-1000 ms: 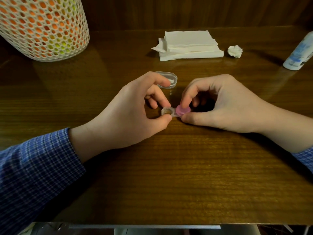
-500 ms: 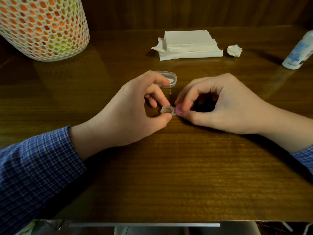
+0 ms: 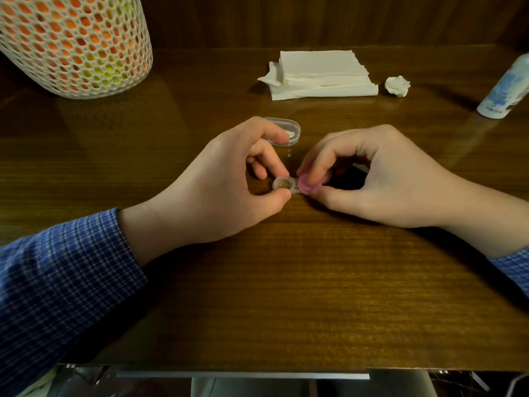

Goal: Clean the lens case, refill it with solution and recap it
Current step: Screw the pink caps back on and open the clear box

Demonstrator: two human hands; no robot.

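Hands meet at table centre over the lens case (image 3: 289, 186). Left hand (image 3: 229, 184) pinches the case's open clear well between thumb and fingertip; the well stands uncapped. Right hand (image 3: 380, 179) pinches the pink cap (image 3: 305, 186) on the case's other well, thumb below, fingers curled above. Case sits low at the wooden table (image 3: 286, 282). Just behind the left fingers: a clear oval container (image 3: 289, 131). Further back: stack of white tissues (image 3: 320, 75), a crumpled tissue ball (image 3: 397, 85) beside it. Far right edge: solution bottle (image 3: 506, 90), tilted. Far left: perforated white basket (image 3: 74, 44). Blue checked sleeves on both arms.
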